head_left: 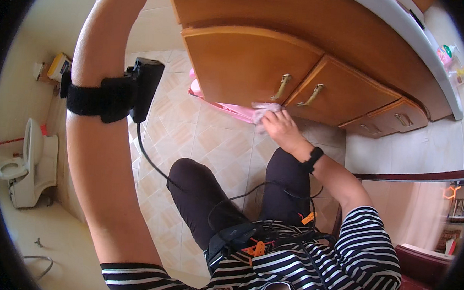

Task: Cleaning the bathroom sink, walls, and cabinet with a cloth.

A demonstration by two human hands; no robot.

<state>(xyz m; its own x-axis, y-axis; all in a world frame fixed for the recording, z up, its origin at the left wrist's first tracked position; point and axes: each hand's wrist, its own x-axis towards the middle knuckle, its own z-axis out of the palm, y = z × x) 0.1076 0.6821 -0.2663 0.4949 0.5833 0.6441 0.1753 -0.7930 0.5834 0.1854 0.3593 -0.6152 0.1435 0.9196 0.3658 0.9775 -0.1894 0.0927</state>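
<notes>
My right hand [285, 131] is closed on a pale pinkish cloth [264, 110]. It presses the cloth near the lower edge of a brown wooden cabinet door [241, 61], just below the brass handle [282, 86]. A second cabinet door [345, 96] with its own brass handle [311, 95] adjoins on the right. My left arm reaches up past the top edge of the picture, so the left hand is out of sight. Behind the cloth, a pink plastic item [234, 111] shows on the floor under the cabinet.
A white countertop [405, 36] runs above the cabinet, with bottles [446, 54] at its far right. Light tiles cover the floor [206, 138]. A white toilet [31, 166] stands at the left. A black cable [152, 159] hangs from the left forearm strap across my legs.
</notes>
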